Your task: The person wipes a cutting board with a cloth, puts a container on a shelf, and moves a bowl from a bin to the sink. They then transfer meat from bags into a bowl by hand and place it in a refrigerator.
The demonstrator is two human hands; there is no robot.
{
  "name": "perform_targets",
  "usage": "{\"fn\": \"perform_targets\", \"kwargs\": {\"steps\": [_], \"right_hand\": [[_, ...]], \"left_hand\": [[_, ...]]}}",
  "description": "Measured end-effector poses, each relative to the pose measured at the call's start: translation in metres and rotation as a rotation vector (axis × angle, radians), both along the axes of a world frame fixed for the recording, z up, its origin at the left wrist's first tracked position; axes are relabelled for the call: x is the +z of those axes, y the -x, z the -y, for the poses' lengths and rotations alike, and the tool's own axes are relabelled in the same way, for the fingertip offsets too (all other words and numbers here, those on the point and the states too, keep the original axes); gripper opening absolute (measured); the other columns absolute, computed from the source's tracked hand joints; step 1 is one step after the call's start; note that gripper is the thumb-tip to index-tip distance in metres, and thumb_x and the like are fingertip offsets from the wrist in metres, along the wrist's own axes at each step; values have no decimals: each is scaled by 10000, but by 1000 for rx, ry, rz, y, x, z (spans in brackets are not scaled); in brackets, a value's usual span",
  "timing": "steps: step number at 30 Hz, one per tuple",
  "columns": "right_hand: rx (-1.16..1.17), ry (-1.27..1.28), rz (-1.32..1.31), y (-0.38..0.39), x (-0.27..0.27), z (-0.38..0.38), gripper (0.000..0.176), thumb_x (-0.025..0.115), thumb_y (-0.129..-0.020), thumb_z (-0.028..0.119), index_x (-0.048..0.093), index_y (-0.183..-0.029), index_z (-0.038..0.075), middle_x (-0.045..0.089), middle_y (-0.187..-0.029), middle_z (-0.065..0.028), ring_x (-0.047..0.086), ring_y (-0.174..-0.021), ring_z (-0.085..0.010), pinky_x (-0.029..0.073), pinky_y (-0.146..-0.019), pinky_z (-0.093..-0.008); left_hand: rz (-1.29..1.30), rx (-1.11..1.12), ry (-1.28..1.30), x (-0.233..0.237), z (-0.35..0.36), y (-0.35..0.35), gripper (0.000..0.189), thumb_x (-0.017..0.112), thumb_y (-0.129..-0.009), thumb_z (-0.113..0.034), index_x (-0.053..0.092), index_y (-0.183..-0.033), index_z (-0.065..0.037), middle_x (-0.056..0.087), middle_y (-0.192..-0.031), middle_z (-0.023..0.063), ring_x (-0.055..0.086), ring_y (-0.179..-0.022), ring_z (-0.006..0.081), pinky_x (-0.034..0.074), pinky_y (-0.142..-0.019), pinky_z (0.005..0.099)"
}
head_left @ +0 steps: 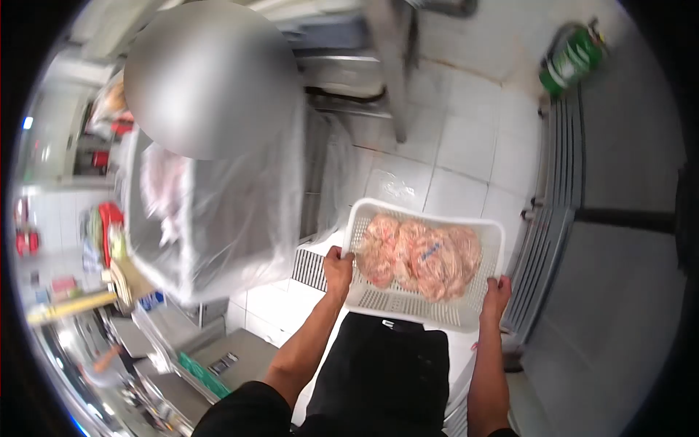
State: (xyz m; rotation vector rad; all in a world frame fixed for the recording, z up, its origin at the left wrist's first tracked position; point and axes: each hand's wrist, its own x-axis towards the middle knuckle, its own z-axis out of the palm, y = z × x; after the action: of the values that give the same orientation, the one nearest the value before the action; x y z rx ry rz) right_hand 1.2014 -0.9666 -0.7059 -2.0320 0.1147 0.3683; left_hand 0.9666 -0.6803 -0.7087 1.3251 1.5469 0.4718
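Observation:
A white perforated plastic basket (393, 300) is held up in front of my body, above the tiled floor. Inside lie clear plastic bags of pale pink pieces, likely raw meat (429, 255), with small blue print on one bag. My left hand (339, 268) is closed on the basket's left rim. On the right side, my right hand (496, 297) grips the opposite rim. The basket looks roughly level, and its underside is hidden.
To the left stands a large container lined with clear plastic (247, 233). A green fire extinguisher (571, 62) is at the upper right, above grey louvred panels (542, 269). A person (108, 368) is at the lower left, near metal counters (175, 324).

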Motion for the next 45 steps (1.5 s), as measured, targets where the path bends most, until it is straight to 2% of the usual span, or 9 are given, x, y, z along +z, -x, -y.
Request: {"fn": "perform_targets", "kwargs": {"steps": [9,15,21,24,28,33,38,44,45], "right_hand": [[278,-47,-92,57,100,-37,135,585,-759,53,537,-862,-19,512,-788,-27,451,-706,-129,392,-654,-283],[522,-148,-164,190,177,-117,146,568,-767,13,517,-900,-17,538,-801,-48,487,-707,-133,421,-651,-281],[786,-159,-268,362,233,-222,146,549,-795,10,511,-933,-17,568,-839,-78,545,-758,-149,457,-710,-282],[866,-218,-346,438,265,-282,151,548,-805,18,515,-947,-23,577,-854,-82,556,-777,-149,460,-716,-282],[1016,-332,-305,515,310,-354,175,542,-808,26,529,-973,-32,586,-864,-81,556,-785,-142,459,-712,-280],[1037,-460,-331,549,379,-481,193,530,-803,26,542,-985,-37,589,-873,-74,552,-775,-124,455,-700,-261],[1032,-583,-385,580,391,-581,225,539,-796,31,559,-1009,-38,595,-872,-66,551,-759,-110,453,-679,-247],[1033,-536,-339,635,362,-714,232,562,-779,53,581,-997,-25,614,-864,-75,565,-750,-121,461,-672,-264],[1059,-473,-355,645,387,-733,237,563,-771,55,583,-991,-31,622,-871,-81,571,-757,-130,463,-681,-271]], "left_hand": [[-212,172,-67,145,43,142,242,603,-714,-164,599,-854,33,634,-762,201,614,-709,294,477,-684,378],[-214,400,-112,201,47,316,229,603,-703,-162,601,-838,23,623,-728,185,603,-690,278,473,-659,380],[-201,660,-138,230,13,511,156,606,-681,-98,598,-779,23,616,-678,104,543,-604,162,442,-585,323],[-240,698,-176,305,-34,586,143,612,-684,-90,587,-766,24,595,-659,81,518,-580,143,424,-557,309],[-96,827,-247,342,-79,672,99,617,-698,-72,576,-745,5,565,-647,39,489,-570,115,396,-533,287],[145,836,-326,425,-169,699,140,588,-842,-148,544,-794,-23,543,-693,10,466,-595,91,393,-566,272],[181,831,-351,431,-249,741,193,580,-862,-204,547,-798,-25,536,-702,2,468,-632,86,399,-604,271],[180,836,-379,441,-373,785,204,585,-870,-217,546,-776,-40,533,-696,-1,455,-624,91,392,-593,278],[193,859,-373,439,-394,798,203,584,-871,-216,548,-777,-39,535,-696,0,458,-621,91,391,-588,279]]}}
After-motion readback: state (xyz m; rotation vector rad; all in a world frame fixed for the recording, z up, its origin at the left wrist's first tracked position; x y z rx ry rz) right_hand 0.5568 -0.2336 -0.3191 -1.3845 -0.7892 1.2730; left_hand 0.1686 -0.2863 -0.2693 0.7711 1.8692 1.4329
